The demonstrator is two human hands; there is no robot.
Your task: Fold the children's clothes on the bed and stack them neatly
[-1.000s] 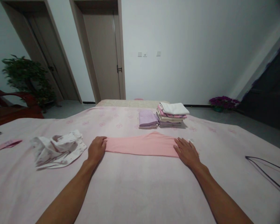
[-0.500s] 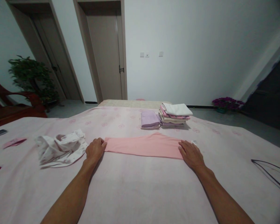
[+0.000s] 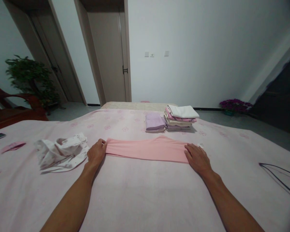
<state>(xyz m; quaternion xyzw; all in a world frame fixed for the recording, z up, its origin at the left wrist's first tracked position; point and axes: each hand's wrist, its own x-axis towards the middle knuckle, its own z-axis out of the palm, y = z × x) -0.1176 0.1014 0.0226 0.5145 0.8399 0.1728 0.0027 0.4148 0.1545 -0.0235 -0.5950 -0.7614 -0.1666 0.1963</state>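
The pink cloth [image 3: 147, 149] stretches lengthwise from your left hand [image 3: 96, 153], curled at one end, grip unclear, to your flattened right hand [image 3: 198, 158] atop the other.

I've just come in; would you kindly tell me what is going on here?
A person's left hand is at one end of a pink cloth laid flat on a pale bedspread, and the right hand rests on the other end. Beyond it sit a lilac folded stack and a taller white-topped stack. A crumpled white cloth lies left of the left hand.
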